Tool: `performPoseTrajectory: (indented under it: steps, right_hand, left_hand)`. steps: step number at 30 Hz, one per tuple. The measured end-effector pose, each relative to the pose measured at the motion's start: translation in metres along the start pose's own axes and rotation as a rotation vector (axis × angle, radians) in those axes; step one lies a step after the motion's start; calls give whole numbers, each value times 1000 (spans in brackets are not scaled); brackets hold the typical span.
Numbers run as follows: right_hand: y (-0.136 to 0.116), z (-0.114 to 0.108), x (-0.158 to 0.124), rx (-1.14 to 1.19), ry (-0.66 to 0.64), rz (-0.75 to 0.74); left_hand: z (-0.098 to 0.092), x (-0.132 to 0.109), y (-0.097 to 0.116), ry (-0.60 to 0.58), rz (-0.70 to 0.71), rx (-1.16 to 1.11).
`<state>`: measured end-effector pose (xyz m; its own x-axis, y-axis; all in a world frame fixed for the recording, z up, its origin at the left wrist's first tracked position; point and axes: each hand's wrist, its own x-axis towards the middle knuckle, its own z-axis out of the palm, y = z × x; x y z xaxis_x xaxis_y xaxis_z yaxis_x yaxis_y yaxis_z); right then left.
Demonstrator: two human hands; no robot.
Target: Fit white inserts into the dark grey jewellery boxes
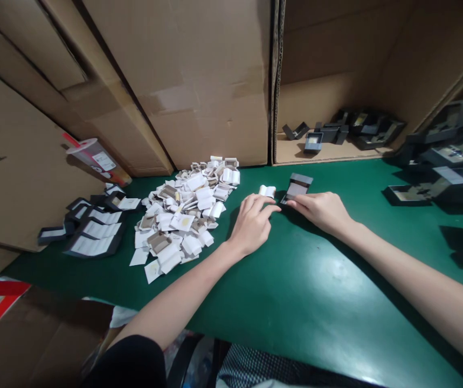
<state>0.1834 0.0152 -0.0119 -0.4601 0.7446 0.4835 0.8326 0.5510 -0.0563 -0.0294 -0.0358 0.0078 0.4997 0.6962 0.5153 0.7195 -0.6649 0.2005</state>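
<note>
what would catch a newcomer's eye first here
A big heap of white inserts sits left of centre on the green table. Just right of it, the left hand and right hand meet at a small open dark box.

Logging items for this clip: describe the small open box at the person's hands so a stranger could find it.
On the green table, just ahead of the right hand, sits a small dark box with its lid open. Unlike the other dark boxes, which are heaped at the right edge or inside the cardboard carton, it stands alone mid-table, with a white insert beside it.
</note>
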Motion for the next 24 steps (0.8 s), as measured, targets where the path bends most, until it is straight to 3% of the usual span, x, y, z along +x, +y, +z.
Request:
performPoseTrajectory:
  steps: [4, 9, 15, 24]
  right_hand:
    - [0, 0, -2, 175, -2, -194]
    - [-7, -2, -5, 310, -39, -330]
    - [-23, -4, -7, 378, -53, -433]
    - [-30, -6, -9, 354, -106, -402]
  left_hand:
    - [-1, 1, 1, 68, -6, -59]
    - [4, 3, -10, 276, -293, -343]
    - [5, 5, -24, 85, -456, -558]
    - [2, 8, -18, 150, -419, -377]
